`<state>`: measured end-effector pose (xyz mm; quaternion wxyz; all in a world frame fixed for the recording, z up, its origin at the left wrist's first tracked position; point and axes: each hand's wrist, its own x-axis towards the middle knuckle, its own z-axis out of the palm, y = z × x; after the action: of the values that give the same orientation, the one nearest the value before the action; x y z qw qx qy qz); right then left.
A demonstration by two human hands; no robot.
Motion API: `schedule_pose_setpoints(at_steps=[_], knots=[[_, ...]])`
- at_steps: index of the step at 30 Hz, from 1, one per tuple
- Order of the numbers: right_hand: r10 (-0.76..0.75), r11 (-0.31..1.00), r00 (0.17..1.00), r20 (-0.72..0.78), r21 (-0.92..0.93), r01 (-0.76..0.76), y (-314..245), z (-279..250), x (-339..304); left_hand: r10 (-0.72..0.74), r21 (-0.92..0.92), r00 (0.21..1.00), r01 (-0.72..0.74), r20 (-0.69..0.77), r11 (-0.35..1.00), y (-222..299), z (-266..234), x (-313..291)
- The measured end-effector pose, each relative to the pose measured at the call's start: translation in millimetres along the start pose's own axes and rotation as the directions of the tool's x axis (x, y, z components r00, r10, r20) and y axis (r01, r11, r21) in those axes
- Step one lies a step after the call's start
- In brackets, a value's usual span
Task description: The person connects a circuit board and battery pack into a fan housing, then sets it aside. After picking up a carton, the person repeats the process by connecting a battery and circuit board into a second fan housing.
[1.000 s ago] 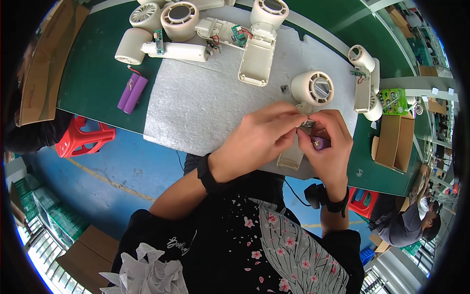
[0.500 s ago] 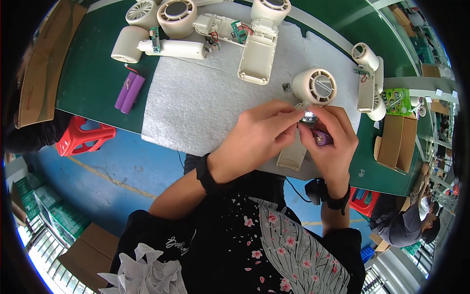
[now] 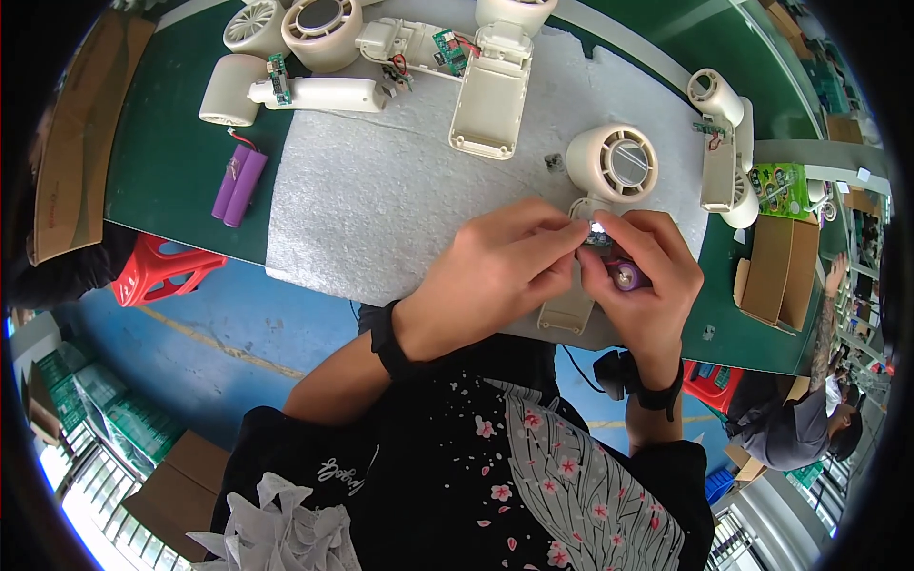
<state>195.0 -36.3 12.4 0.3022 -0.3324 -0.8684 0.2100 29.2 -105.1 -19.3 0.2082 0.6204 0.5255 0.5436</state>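
Note:
Over the near right part of the grey foam sheet (image 3: 362,200), my two hands meet at a small circuit board (image 3: 597,238) with a bright glint on it. The thumb and forefinger of my left hand (image 3: 509,271) pinch the board's left side. My right hand (image 3: 657,271) grips its other side between thumb and forefinger, with a purple battery cell (image 3: 627,276) tucked in the same palm. Just beyond my fingertips sits a cream handheld fan (image 3: 612,164). Its open handle (image 3: 564,316) runs beneath my hands and is partly hidden by them.
Several cream fan bodies (image 3: 322,33) and an open handle shell (image 3: 489,107) lie along the far side. Two purple battery cells (image 3: 240,186) rest at left on the green table (image 3: 157,162). At right are another fan (image 3: 719,143) and an open cardboard box (image 3: 779,271). A co-worker (image 3: 795,423) is beyond.
The view has shifted slightly, so the tabletop things sit a little differently. Both hands keep their hold on the circuit board; the battery cell's end has turned more into view.

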Motion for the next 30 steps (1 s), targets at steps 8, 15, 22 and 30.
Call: schedule_pose_setpoints(at_steps=[8,15,22,30], knots=[[0.092,0.995,0.996,-0.011,0.048,-0.091,-4.3,1.8,1.0,0.0,0.0,1.0,0.0,-0.001,1.0,-2.9,0.0,4.0],[0.238,0.965,0.97,-0.045,0.127,-0.231,-17.0,4.1,2.4,-0.135,-0.039,0.99,0.137,0.033,0.99,4.1,6.0,8.1],[0.247,0.967,0.968,-0.038,0.078,-0.243,-16.3,-1.1,-2.3,-0.11,0.009,0.99,0.109,0.093,0.994,3.1,5.0,7.6],[0.26,0.964,0.965,-0.026,0.059,-0.258,-16.0,0.0,-7.9,-0.095,-0.05,0.985,0.103,0.146,0.993,2.0,1.7,8.5]])
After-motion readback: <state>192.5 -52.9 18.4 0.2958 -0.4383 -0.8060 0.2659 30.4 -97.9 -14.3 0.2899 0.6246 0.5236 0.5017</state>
